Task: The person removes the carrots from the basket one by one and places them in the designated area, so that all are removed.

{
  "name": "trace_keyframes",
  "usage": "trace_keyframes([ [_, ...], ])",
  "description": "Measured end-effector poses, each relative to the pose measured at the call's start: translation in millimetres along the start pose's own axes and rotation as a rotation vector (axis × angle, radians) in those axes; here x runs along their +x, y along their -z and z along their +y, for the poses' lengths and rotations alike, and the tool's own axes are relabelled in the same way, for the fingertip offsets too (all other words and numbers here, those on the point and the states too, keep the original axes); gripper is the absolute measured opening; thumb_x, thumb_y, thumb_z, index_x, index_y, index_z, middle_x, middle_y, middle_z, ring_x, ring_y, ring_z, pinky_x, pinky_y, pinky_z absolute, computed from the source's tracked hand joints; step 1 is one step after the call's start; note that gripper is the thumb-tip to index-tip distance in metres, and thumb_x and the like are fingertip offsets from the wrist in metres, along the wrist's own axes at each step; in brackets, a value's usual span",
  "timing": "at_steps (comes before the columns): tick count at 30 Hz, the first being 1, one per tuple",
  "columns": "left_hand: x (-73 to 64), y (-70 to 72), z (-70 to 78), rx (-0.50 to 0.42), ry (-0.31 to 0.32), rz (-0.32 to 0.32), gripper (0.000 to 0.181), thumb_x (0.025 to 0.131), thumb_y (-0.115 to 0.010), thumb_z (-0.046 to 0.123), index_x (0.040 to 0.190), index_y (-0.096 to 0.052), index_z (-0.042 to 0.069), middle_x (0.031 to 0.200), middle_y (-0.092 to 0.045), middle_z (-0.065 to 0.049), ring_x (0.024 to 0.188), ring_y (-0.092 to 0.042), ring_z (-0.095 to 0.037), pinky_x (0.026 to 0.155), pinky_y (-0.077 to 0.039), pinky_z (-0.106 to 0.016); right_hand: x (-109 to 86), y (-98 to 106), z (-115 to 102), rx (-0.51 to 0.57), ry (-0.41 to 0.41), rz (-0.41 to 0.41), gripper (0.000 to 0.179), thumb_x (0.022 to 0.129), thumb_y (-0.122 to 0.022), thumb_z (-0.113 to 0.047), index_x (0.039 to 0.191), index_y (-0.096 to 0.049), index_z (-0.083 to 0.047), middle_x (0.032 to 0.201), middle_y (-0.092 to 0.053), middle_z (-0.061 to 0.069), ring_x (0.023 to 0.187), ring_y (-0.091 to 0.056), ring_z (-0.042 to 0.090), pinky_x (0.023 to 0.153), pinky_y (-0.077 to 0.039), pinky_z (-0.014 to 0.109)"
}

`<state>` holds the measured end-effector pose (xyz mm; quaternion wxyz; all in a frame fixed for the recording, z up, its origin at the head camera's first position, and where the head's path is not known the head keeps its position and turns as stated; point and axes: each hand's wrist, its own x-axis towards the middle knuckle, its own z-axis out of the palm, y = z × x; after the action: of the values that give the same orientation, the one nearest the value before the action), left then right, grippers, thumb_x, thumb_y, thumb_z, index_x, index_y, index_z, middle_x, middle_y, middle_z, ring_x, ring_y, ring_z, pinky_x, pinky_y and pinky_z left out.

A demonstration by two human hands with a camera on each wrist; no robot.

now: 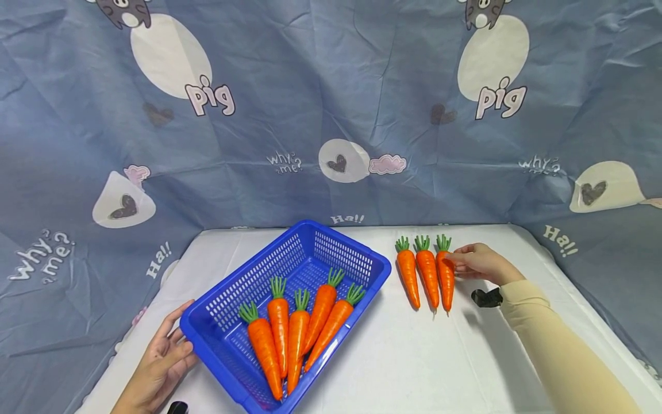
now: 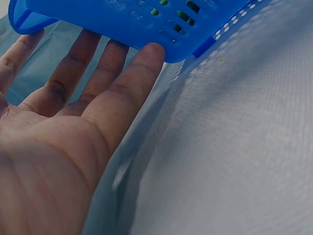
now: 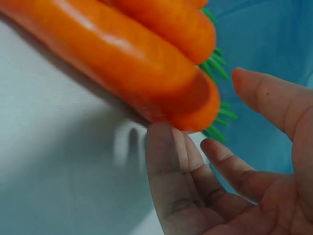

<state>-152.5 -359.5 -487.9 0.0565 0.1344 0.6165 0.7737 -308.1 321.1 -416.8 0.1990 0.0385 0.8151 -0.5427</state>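
Observation:
A blue plastic basket [image 1: 331, 247] stands turned at an angle, with several orange carrots [image 1: 265, 345] with green tops lying inside. My left hand [image 1: 164, 359] is at its left corner, thumb and extended fingertips against the blue wall [image 2: 112, 24]. To the right of the basket, three carrots lie side by side on the white cloth, tops pointing away from me. The rightmost carrot [image 1: 445, 282] has my right hand [image 1: 478, 263] beside its top end. In the right wrist view, fingertips [image 3: 161, 142] reach the carrot's side [image 3: 142, 68], while the thumb stands apart from it.
White cloth [image 1: 393, 362] covers the table. A blue-grey printed sheet [image 1: 289, 86] hangs behind and along both sides. Black straps [image 1: 487, 297] show at both wrists.

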Motion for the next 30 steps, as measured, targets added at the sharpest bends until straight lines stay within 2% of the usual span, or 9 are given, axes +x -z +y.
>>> trace_keyframes([
  [7, 0.2, -0.3, 0.8, 0.001, 0.001, 0.001, 0.07, 0.11, -0.043, -0.005, 0.167, -0.028, 0.032, 0.15, -0.062, 0.01, 0.132, -0.067, -0.011, 0.101, -0.063, -0.035, -5.8, 1.6, -13.2, -0.029, 0.019, 0.047, 0.06, 0.11, -0.058, -0.027, 0.144, -0.037, 0.017, 0.097, -0.061, -0.002, 0.086, -0.064, 0.006, 0.083, -0.064, 0.024],
  [15, -0.8, -3.2, 3.9, 0.025, 0.015, 0.001, 0.071, 0.111, -0.042, -0.004, 0.168, -0.026, 0.034, 0.15, -0.061, 0.012, 0.132, -0.067, -0.008, 0.102, -0.062, -0.034, -8.6, -1.0, -32.1, -0.111, 0.059, 0.084, 0.066, 0.109, -0.061, -0.032, 0.15, -0.038, 0.015, 0.11, -0.063, -0.001, 0.094, -0.066, 0.007, 0.087, -0.063, 0.024],
  [21, -0.8, -2.8, 4.2, 0.025, 0.015, -0.009, 0.071, 0.111, -0.042, -0.004, 0.169, -0.024, 0.033, 0.149, -0.061, 0.012, 0.132, -0.067, -0.008, 0.102, -0.062, -0.034, -12.0, -14.1, -54.8, -0.145, 0.075, 0.113, 0.07, 0.108, -0.065, -0.037, 0.152, -0.041, 0.011, 0.107, -0.067, -0.003, 0.097, -0.068, 0.012, 0.091, -0.064, 0.029],
  [27, -0.6, -2.3, 3.8, 0.033, 0.017, -0.004, 0.071, 0.111, -0.042, -0.004, 0.168, -0.025, 0.033, 0.15, -0.061, 0.012, 0.132, -0.066, -0.008, 0.102, -0.062, -0.035, -16.5, -32.0, -79.0, -0.148, 0.096, 0.098, 0.068, 0.107, -0.067, -0.036, 0.153, -0.043, 0.009, 0.11, -0.065, 0.003, 0.089, -0.065, 0.007, 0.081, -0.063, 0.022],
  [30, -0.3, -1.9, 3.1, 0.036, 0.015, 0.0, 0.07, 0.111, -0.042, -0.003, 0.168, -0.025, 0.032, 0.15, -0.061, 0.011, 0.132, -0.067, -0.009, 0.101, -0.063, -0.035, -19.3, -42.9, -90.8, -0.16, 0.114, 0.09, 0.067, 0.106, -0.068, -0.035, 0.151, -0.045, 0.009, 0.114, -0.066, 0.009, 0.089, -0.065, 0.009, 0.078, -0.063, 0.021],
])
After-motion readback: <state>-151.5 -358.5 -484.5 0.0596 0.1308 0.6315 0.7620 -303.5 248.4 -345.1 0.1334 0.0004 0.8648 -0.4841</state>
